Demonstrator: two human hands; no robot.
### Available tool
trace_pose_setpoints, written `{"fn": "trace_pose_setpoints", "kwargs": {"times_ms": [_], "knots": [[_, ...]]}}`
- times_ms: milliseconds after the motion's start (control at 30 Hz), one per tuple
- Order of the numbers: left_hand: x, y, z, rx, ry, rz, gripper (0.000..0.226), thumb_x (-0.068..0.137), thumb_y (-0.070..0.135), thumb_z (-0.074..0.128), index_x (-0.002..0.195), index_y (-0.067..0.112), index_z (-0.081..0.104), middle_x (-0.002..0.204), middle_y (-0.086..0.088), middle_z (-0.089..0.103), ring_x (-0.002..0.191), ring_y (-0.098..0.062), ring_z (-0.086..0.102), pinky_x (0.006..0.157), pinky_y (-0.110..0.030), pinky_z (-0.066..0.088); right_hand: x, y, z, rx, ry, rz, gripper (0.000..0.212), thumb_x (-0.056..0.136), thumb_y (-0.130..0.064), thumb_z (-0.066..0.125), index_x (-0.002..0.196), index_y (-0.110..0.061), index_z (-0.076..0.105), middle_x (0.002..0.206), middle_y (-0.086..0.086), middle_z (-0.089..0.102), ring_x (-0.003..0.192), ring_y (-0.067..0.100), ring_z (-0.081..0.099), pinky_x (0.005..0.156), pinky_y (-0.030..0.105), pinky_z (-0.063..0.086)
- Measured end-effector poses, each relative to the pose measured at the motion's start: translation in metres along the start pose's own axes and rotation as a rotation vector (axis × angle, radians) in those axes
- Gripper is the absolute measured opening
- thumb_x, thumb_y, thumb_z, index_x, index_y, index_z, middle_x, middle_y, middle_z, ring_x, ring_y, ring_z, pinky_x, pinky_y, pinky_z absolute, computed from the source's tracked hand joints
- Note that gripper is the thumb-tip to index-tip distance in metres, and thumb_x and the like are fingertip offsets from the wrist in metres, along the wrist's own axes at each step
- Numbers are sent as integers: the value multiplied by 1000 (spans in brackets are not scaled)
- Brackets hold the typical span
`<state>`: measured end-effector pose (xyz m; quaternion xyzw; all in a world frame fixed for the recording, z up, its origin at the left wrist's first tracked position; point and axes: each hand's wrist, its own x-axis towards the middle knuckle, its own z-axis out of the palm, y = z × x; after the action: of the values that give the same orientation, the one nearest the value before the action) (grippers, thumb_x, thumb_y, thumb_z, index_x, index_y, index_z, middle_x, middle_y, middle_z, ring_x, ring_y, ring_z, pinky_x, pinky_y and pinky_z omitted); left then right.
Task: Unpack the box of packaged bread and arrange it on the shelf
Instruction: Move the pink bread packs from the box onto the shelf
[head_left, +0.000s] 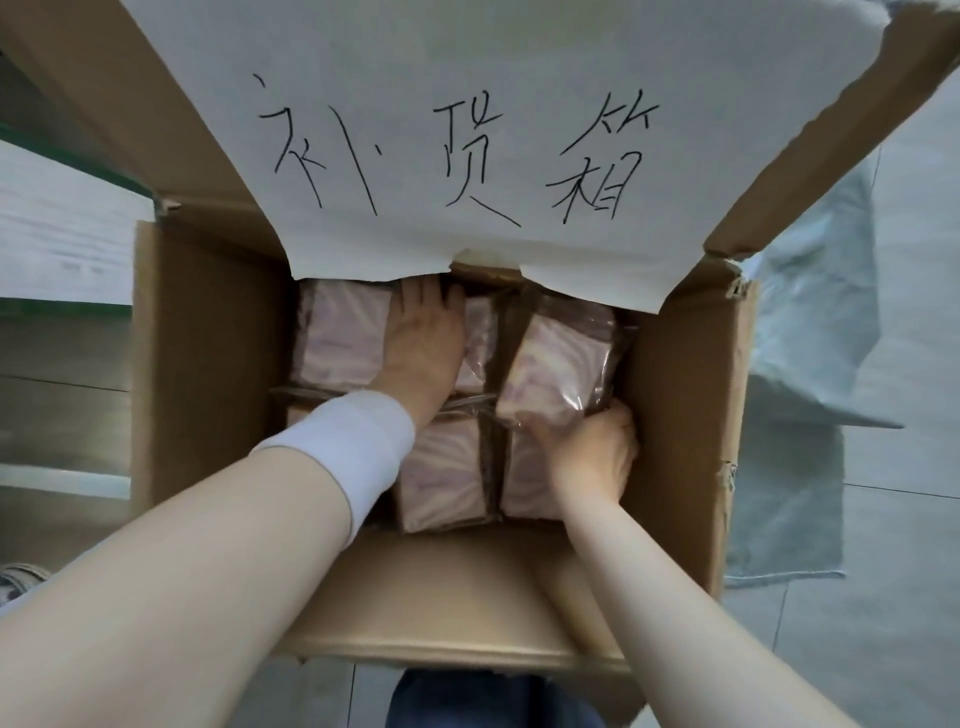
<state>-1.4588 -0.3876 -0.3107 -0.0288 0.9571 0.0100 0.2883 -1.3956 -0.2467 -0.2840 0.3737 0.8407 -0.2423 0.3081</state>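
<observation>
Packaged bread (441, 467) sits inside the open cardboard box (208, 364). 5 packs show, and more may hide under the paper sheet (467, 130). Each looks light, soft and easily squashed in slick clear film, so it is best held gently by its sides. The right hand (592, 447) has its grip clamped on the tilted pack (561, 364) at its lower edge. The left hand (423, 348) rests flat on the far packs, fingers straight.

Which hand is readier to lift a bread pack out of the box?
Probably the right hand: it grips the tilted bread pack, tipped up above the rest. The left hand only lies flat on other packs.
</observation>
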Motion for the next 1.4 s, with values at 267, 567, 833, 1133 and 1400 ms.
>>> {"fn": "trace_pose_setpoints", "kwargs": {"times_ms": [267, 567, 833, 1133, 1400], "knots": [[-11, -4, -6, -59, 42, 77, 47, 86, 20, 55, 128, 5, 38, 131, -17, 43, 124, -34, 34, 100, -40, 22, 5, 7, -16, 168, -264, 71, 75, 76, -43, 68, 135, -8, 39, 133, 14, 52, 124, 34, 48, 104, 41, 41], [-22, -21, -23, -434, 73, 122, 52, 72, 23, 74, 120, 16, 57, 131, -17, 44, 127, -35, 34, 107, -34, 25, 9, 26, -19, 644, -351, 233, 52, 76, -17, 75, 120, 4, 55, 95, 9, 66, 84, 23, 66, 82, 34, 57], [-38, -35, -18, -877, 42, 78, 54, 63, 9, 81, 111, 18, 58, 114, -3, 54, 101, -11, 48, 77, -9, 36, -2, 30, -26, 938, -466, 332, 53, 83, -2, 65, 130, 5, 43, 119, 17, 57, 84, 18, 62, 69, 19, 56], [-38, -38, -6, -1223, 47, -51, 51, 62, 3, 82, 99, 22, 54, 93, 8, 57, 83, -11, 54, 75, -16, 46, 1, 33, -25, 1002, -539, 331, 9, 88, -5, 59, 92, -4, 51, 93, 10, 61, 81, 19, 61, 81, 33, 56], [-96, -42, -45, -1335, 311, -108, 43, 58, 6, 84, 89, 22, 59, 96, -4, 65, 91, -17, 64, 88, -29, 52, -28, 37, -40, 996, -514, 309, 50, 85, 3, 61, 130, 8, 40, 122, 24, 57, 93, 31, 64, 67, 32, 59]]}}
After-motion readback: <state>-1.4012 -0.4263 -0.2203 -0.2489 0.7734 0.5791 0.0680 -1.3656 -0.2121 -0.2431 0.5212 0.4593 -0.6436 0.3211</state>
